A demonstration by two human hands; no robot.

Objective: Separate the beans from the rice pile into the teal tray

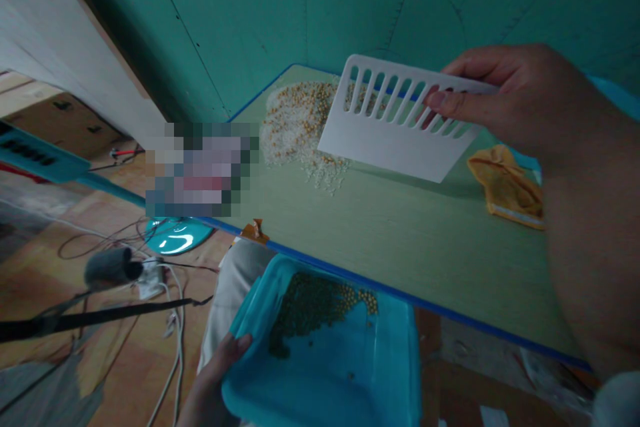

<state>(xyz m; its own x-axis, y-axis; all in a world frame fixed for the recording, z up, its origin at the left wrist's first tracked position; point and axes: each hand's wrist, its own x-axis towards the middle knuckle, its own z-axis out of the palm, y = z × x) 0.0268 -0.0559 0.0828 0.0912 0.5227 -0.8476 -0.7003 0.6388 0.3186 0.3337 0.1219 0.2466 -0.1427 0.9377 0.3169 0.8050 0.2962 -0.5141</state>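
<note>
My right hand, fingers pinching slotted scraper, tilted over bean pile at table far corner | my left hand, fingers gripping blue tub under near edge, placed to catch.

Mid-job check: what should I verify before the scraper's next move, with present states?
1. Right hand grips the white slotted scraper at its slotted edge: ok.
2. Scraper's plain edge touching the table: cannot tell; its shadow suggests it is lifted.
3. Left hand holds the blue tub below the table's near edge: ok.
4. Grain pile at the tub-side edge: not ok, it lies by the far corner.
5. Yellow cloth clear of the stretch between pile and tub: ok, it lies off to the right.
</note>
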